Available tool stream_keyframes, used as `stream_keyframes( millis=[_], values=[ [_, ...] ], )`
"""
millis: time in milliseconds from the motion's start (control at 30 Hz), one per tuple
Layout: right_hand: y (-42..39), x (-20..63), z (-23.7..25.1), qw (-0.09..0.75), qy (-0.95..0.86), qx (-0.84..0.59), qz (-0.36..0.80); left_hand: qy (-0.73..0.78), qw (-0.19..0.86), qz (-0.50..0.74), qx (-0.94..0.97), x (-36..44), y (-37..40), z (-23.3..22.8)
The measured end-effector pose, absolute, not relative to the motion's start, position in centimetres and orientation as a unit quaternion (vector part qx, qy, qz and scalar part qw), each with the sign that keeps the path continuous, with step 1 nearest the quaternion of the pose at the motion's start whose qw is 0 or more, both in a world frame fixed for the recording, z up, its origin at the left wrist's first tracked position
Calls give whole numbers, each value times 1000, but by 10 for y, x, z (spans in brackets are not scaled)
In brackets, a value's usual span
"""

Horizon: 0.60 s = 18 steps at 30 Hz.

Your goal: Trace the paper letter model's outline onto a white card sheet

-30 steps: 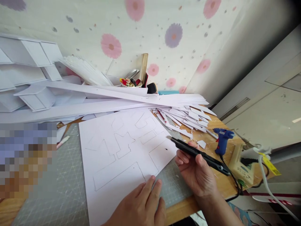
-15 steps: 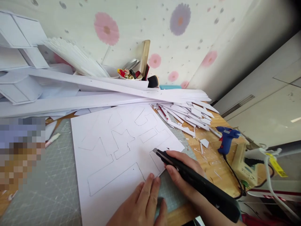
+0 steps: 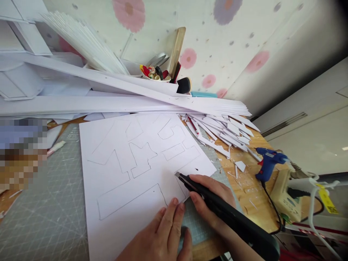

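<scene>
— Where is the knife just now?

— The black utility knife (image 3: 217, 206) is in the right hand (image 3: 210, 201), fingers (image 3: 199, 199) wrapped shut around the front of the handle. Its blade tip rests on the white sheet (image 3: 130, 170), at a corner of the pencilled outline near the sheet's right edge.

— Which way does it lie?

— Its long axis runs on a diagonal: blade end up and to the left, on the paper; the back of the handle comes down and to the right, toward the person and past the worktop (image 3: 252, 203) edge.

— And the other hand?

— The left hand (image 3: 163, 239) lies flat on the near edge of the same sheet, fingers stretched out and held close together, pressing the paper onto the green cutting mat (image 3: 51, 214). It holds nothing. Its fingertips sit just beside the right hand, a little nearer the person than the blade tip.

— So the drawn line, from the blade?

— The pencil outline runs away from the tip in two directions, one up and to the right, one down toward the left hand's fingertips. The right hand is the nearer to that corner.

— Anything close by?

— A heap of white offcuts (image 3: 225, 132) lies beyond the sheet to the right, and a blue glue gun (image 3: 268, 165) stands on the bare wood, well apart from both hands.
</scene>
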State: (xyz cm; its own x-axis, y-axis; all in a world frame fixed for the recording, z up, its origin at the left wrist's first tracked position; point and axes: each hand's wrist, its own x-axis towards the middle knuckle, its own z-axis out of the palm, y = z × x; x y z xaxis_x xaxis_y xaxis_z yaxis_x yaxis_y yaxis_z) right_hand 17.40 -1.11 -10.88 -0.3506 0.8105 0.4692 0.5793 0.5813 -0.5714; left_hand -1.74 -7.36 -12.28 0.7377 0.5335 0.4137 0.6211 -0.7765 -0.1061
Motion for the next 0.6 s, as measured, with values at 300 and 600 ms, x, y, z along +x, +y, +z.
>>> stream_keyframes(
  millis=[300,600],
  values=[
    [-12,175,-113,355,-814,-426,174,-312,118,-189,-923,-17,-73,-123],
    [-12,175,-112,352,-821,-412,179,-319,126,-190,-920,-18,-76,-124]
  ],
)
